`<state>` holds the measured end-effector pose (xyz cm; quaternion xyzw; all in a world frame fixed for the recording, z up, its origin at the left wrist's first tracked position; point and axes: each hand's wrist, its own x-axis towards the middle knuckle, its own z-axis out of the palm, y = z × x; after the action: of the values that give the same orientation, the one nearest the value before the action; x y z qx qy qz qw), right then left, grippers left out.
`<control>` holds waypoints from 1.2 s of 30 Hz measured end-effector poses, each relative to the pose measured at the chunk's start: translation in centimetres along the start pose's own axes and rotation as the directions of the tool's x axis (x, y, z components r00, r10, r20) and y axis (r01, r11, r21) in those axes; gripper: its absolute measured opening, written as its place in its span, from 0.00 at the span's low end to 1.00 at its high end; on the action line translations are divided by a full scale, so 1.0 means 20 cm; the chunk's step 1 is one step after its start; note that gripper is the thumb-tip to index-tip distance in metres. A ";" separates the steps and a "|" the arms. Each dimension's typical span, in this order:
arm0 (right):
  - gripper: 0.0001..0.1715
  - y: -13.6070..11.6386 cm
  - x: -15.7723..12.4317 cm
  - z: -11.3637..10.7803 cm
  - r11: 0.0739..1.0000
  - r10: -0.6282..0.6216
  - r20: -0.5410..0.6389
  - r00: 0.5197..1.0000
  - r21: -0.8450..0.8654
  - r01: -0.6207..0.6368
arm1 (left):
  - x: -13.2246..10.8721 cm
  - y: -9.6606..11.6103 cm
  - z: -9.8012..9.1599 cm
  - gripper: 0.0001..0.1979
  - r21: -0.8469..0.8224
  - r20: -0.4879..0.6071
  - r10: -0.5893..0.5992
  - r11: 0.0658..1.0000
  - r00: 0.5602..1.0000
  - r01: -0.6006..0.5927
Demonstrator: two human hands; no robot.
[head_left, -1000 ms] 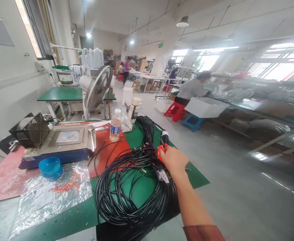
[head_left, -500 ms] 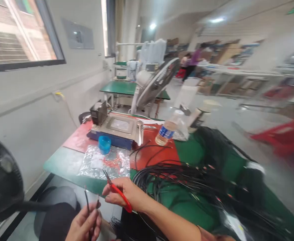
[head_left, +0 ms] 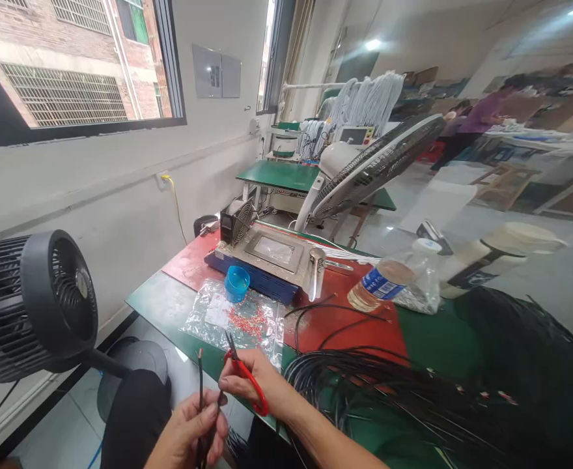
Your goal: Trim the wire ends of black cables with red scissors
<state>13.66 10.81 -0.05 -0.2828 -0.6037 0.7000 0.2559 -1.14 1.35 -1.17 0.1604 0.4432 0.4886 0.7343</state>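
Observation:
My right hand [head_left: 254, 384] is closed round red-handled snips [head_left: 245, 376], their blades pointing up and left near the table's front edge. My left hand [head_left: 189, 435], low in the view, pinches thin black cable ends [head_left: 200, 381] that stand upright just left of the blades. A big coil of black cable [head_left: 413, 397] lies on the green table [head_left: 164, 306] to the right of both hands.
A blue cup [head_left: 237, 283], a clear plastic sheet with red bits [head_left: 240, 319] and a metal-topped machine [head_left: 271, 257] sit ahead. A water bottle [head_left: 389, 283] lies right of them. A black fan [head_left: 32, 306] stands at left, a white fan [head_left: 369, 169] beyond. People work far back.
My view has swung left and steadied. Half a second ago both hands were low; now the snips' blades are closer to the cable ends held in my left hand.

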 end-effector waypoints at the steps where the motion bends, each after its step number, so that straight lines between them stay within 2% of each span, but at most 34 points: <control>1: 0.23 0.01 0.00 -0.01 1.000 -0.012 -0.043 0.999 -0.011 0.011 | 0.01 0.01 0.02 0.14 0.024 -0.034 0.017 1.000 0.999 -0.017; 5: 0.26 0.01 0.02 -0.02 0.999 0.038 -0.163 0.986 0.038 -0.032 | 0.07 0.06 0.08 0.16 0.149 -0.102 0.061 0.988 0.993 -0.045; 9: 0.29 0.01 0.03 -0.04 0.989 0.094 -0.271 0.958 0.139 -0.058 | 0.10 0.09 0.12 0.16 0.156 -0.141 0.089 0.985 0.986 -0.066; 14: 0.28 0.01 0.03 -0.06 0.987 0.092 -0.223 0.970 0.146 -0.060 | 0.10 0.14 0.16 0.16 0.092 -0.180 0.121 0.990 0.976 -0.106; 18: 0.25 0.02 0.02 -0.06 0.989 0.054 -0.188 0.981 0.149 -0.025 | 0.10 0.14 0.18 0.20 0.143 -0.168 0.092 0.987 0.982 -0.068; 21: 0.23 0.03 0.01 -0.05 0.995 0.021 -0.235 0.972 0.102 0.003 | 0.11 0.12 0.17 0.21 0.249 -0.151 0.095 0.967 0.984 -0.056; 24: 0.25 0.05 0.02 -0.04 0.995 0.073 -0.280 0.957 0.089 -0.050 | 0.12 0.10 0.15 0.20 0.373 -0.144 0.168 0.922 0.975 -0.104; 27: 0.29 0.06 0.03 -0.05 0.989 0.135 -0.303 0.943 0.102 -0.109 | 0.13 0.12 0.15 0.21 0.345 -0.170 0.179 0.932 0.969 -0.112; 29: 0.30 0.06 0.03 -0.06 0.992 0.121 -0.271 0.955 0.049 -0.112 | 0.13 0.14 0.16 0.21 0.259 -0.227 0.172 0.960 0.958 -0.111; 32: 0.27 0.04 0.02 -0.09 0.981 0.053 -0.164 0.985 -0.174 -0.082 | 0.13 0.18 0.18 0.21 0.161 -0.312 0.209 0.973 0.927 -0.165; 36: 0.21 0.00 -0.01 -0.10 0.876 0.071 -0.085 0.994 -0.472 -0.103 | 0.13 0.21 0.17 0.20 0.153 -0.377 0.258 0.965 0.890 -0.214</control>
<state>15.21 12.15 -0.35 -0.3864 -0.7349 0.5318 0.1666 -0.51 6.12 2.21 0.1510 0.5844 0.5718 0.5557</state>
